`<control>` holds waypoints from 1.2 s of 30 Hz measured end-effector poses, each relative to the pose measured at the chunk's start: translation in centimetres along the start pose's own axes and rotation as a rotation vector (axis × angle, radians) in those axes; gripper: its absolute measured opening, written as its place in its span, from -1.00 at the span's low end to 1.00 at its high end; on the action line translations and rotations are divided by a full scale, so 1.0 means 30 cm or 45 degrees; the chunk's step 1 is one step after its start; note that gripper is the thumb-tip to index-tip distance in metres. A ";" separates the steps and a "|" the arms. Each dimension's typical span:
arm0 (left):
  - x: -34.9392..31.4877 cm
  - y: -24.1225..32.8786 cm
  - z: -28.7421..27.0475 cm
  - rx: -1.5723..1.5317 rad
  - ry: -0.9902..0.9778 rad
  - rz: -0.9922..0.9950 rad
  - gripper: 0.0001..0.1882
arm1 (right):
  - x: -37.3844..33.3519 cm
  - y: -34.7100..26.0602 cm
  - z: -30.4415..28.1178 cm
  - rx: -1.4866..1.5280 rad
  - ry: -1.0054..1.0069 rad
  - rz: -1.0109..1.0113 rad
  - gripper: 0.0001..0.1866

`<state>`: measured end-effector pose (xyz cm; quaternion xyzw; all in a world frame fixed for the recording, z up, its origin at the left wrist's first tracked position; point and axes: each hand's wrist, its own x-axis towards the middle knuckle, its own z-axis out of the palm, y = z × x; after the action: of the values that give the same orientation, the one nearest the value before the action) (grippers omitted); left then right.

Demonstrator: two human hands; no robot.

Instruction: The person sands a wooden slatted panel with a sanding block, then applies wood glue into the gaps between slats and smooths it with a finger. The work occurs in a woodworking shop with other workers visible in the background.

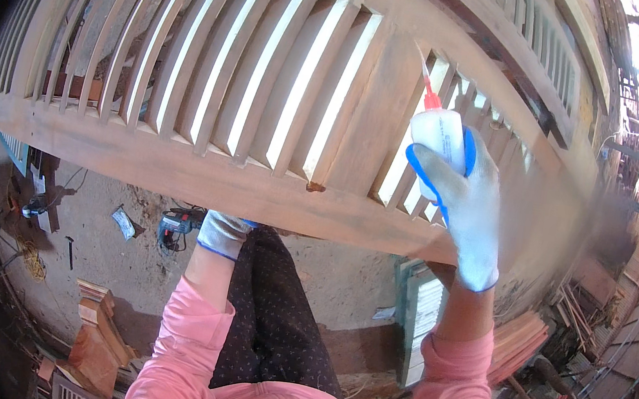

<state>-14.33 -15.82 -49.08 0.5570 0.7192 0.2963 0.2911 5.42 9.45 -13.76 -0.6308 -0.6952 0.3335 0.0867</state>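
Observation:
A white squeeze bottle (440, 126) with a red cap and a thin pointed nozzle is in my right hand (472, 205), which wears a white and blue work glove. The nozzle points up and away, over a long wooden louvered panel (372, 119) lying in front of me. Slanted wooden slats (253, 58) fill its openings, and a brown spot marks the frame by the near end of one slat. My left hand (222, 233), gloved too, is at the panel's near edge. Its fingers are hidden under that edge.
Another louvered panel (538, 43) lies beyond, at the far right. On the floor to the left are a power tool (177, 227), a hammer (70, 252) and stacked wood pieces (95, 332). A pale louvered shutter (422, 321) and reddish boards (518, 340) lie at the right.

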 end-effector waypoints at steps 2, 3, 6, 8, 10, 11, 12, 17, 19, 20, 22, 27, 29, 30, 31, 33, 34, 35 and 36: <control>0.002 0.000 0.008 -0.004 -0.005 -0.003 -0.45 | 0.032 -0.024 -0.004 -0.006 -0.044 0.099 -0.38; 0.002 -0.002 0.009 -0.007 -0.012 -0.005 -0.45 | 0.046 -0.033 -0.006 -0.008 -0.066 0.148 -0.35; -0.001 -0.004 0.012 -0.012 -0.006 -0.015 -0.45 | 0.072 -0.046 -0.012 -0.062 -0.114 0.141 -0.28; -0.003 -0.005 0.015 -0.014 -0.005 -0.019 -0.45 | 0.084 -0.048 -0.013 -0.090 -0.125 0.125 -0.25; -0.007 -0.004 0.018 -0.018 -0.006 -0.021 -0.44 | 0.095 -0.052 -0.018 -0.125 -0.142 0.119 -0.22; -0.010 -0.006 0.017 -0.021 -0.007 -0.025 -0.44 | 0.100 -0.056 -0.022 -0.145 -0.155 0.121 -0.21; -0.010 -0.007 0.019 -0.021 -0.009 -0.021 -0.44 | 0.106 -0.057 -0.025 -0.166 -0.167 0.123 -0.19; -0.016 -0.013 0.023 -0.027 -0.011 -0.034 -0.44 | 0.137 -0.042 -0.015 -0.300 -0.187 0.125 -0.12; -0.022 -0.012 0.026 -0.034 -0.015 -0.038 -0.44 | 0.141 -0.042 -0.016 -0.305 -0.195 0.119 -0.11; -0.021 -0.014 0.027 -0.036 -0.017 -0.040 -0.44 | 0.142 -0.044 -0.019 -0.305 -0.204 0.117 -0.11; -0.024 -0.014 0.030 -0.040 -0.020 -0.041 -0.43 | 0.143 -0.047 -0.020 -0.298 -0.213 0.112 -0.11; -0.031 -0.016 0.032 -0.054 -0.024 -0.045 -0.43 | 0.140 -0.044 -0.016 -0.339 -0.179 0.120 -0.09; -0.032 -0.017 0.033 -0.052 -0.019 -0.048 -0.43 | 0.136 -0.050 -0.016 -0.311 -0.187 0.098 -0.08; -0.035 -0.018 0.032 -0.054 -0.018 -0.052 -0.43 | 0.136 -0.052 -0.016 -0.297 -0.192 0.088 -0.08; -0.035 -0.017 0.033 -0.056 -0.023 -0.050 -0.43 | 0.135 -0.049 -0.017 -0.310 -0.190 0.097 -0.08; -0.034 -0.016 0.036 -0.063 -0.028 -0.049 -0.42 | 0.135 -0.040 -0.017 -0.335 -0.188 0.117 -0.09; -0.034 -0.018 0.035 -0.062 -0.023 -0.052 -0.42 | 0.135 -0.042 -0.016 -0.330 -0.191 0.116 -0.09; -0.034 -0.018 0.035 -0.062 -0.023 -0.054 -0.42 | 0.134 -0.046 -0.016 -0.324 -0.194 0.116 -0.10; -0.032 -0.020 0.035 -0.061 -0.021 -0.053 -0.42 | 0.134 -0.049 -0.016 -0.318 -0.196 0.115 -0.11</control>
<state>-13.71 -16.77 -50.13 0.5371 0.7210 0.3027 0.3163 3.71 13.41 -13.75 -0.6399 -0.7067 0.2954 -0.0613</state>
